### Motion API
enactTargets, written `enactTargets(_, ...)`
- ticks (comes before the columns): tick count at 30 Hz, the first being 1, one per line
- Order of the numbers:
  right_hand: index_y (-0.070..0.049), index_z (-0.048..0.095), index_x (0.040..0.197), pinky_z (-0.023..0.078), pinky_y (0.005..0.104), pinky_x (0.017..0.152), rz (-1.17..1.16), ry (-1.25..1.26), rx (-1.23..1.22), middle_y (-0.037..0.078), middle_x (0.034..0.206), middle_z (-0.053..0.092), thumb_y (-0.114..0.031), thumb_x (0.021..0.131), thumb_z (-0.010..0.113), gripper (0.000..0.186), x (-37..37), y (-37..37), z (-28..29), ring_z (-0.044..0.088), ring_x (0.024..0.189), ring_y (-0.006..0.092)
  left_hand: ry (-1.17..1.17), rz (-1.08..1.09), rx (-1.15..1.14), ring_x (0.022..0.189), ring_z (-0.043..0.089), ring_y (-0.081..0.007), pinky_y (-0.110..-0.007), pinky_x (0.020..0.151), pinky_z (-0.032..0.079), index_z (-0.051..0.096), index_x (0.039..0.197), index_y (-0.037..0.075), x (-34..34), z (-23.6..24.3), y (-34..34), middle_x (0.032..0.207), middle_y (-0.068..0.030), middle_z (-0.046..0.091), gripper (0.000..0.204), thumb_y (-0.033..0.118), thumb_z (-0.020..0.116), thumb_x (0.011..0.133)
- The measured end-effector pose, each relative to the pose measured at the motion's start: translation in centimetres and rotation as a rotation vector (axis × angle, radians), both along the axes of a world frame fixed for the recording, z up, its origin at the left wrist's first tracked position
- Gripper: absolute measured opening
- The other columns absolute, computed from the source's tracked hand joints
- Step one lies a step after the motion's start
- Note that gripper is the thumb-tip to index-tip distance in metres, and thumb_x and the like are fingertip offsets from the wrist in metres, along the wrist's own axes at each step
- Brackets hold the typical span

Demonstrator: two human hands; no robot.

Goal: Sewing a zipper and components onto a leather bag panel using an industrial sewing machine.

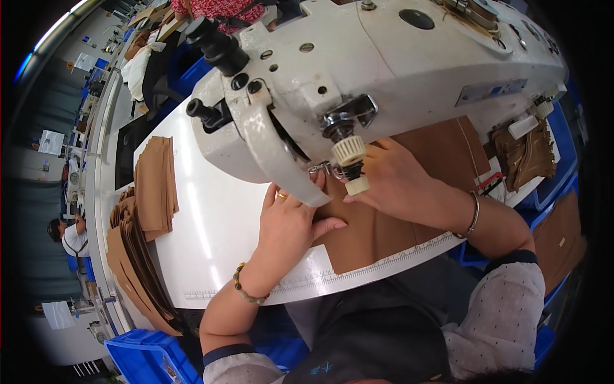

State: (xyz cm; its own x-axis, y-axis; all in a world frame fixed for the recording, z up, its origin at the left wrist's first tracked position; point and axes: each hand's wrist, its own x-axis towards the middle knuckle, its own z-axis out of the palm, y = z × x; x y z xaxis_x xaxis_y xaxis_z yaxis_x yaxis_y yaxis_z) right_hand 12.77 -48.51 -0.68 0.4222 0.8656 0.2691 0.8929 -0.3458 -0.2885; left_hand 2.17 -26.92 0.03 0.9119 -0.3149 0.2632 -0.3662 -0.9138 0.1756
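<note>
A large off-white sewing machine (409, 70) spans the upper middle, its needle area partly covered by the curved white arm and a tension knob (348, 151). Beneath it, a brown fabric piece (358, 240) lies on the white table and reaches past the front ruler edge. My left hand (286, 221), with a ring and a beaded bracelet, rests palm down, thumb stretched out over the fabric; some fingertips disappear behind the machine's arm. On the right, my right hand (393, 182) has its fingers bent and thumb low at the fabric by the needle area. The knob hides part of its grip.
Stacked brown fabric pieces (153, 192) lie on the table's left, with more hanging over its edge (131, 256). Small brown pieces (527, 153) sit at the right beside a blue bin (566, 169). Another blue bin (150, 352) stands lower left. People are farther off.
</note>
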Motion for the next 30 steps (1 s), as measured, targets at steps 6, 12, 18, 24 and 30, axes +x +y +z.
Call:
enactTargets(6, -0.006, 0.073, 0.116, 0.044, 0.0508, 0.108, 0.012, 0.002, 0.029, 0.014, 0.132, 0.065, -0.036, 0.083, 0.078, 0.045, 0.1, -0.1, -0.1, 0.06, 0.124, 0.0301, -0.01, 0.012, -0.006, 0.115, 0.064, -0.0387, -0.052, 0.107, 0.046, 0.069, 0.113, -0.008, -0.1, 0.0, -0.2, 0.127, -0.0187, 0.067, 0.075, 0.054, 0.08, 0.072)
enactTargets(12, -0.006, 0.072, 0.116, 0.044, 0.0511, 0.109, 0.011, -0.02, -0.017, 0.016, 0.133, 0.065, -0.037, 0.082, 0.078, 0.046, 0.2, 0.1, 0.1, 0.06, 0.126, 0.0308, 0.002, 0.011, -0.005, 0.11, 0.067, -0.0373, -0.051, 0.107, 0.047, 0.069, 0.111, -0.008, 0.0, 0.2, -0.1, 0.126, -0.0179, 0.067, 0.074, 0.053, 0.081, 0.072)
enactTargets(18, -0.011, 0.077, 0.103, 0.049, 0.0477, 0.097, -0.027, 0.106, -0.079, 0.008, 0.11, 0.073, -0.036, 0.084, 0.077, 0.031, 1.1, -0.6, 1.6, 0.068, 0.103, 0.0269, -0.004, 0.026, 0.016, 0.11, 0.067, -0.0371, -0.051, 0.109, 0.046, 0.069, 0.115, -0.007, 0.0, 0.1, -0.1, 0.127, -0.0161, 0.067, 0.075, 0.055, 0.079, 0.073)
enactTargets(24, -0.015, 0.081, 0.095, 0.053, 0.0418, 0.068, -0.395, -0.087, 0.482, 0.005, 0.086, 0.073, -0.027, 0.085, 0.077, 0.016, 2.7, -1.6, 2.5, 0.069, 0.076, 0.0294, 0.007, 0.015, -0.011, 0.119, 0.063, -0.0355, -0.051, 0.106, 0.047, 0.069, 0.116, -0.006, 0.0, 0.2, 0.1, 0.128, -0.0155, 0.067, 0.074, 0.054, 0.079, 0.074)
enactTargets(30, -0.001, 0.072, 0.103, 0.05, 0.0475, 0.084, -0.387, 0.085, 0.442, 0.017, 0.096, 0.072, -0.006, 0.089, 0.064, 0.017, 2.4, -1.7, 2.1, 0.067, 0.094, 0.04, -0.027, 0.001, 0.043, 0.123, 0.062, -0.0344, -0.047, 0.103, 0.047, 0.068, 0.12, -0.005, -0.1, 0.2, 0.0, 0.131, -0.0139, 0.066, 0.076, 0.055, 0.078, 0.074)
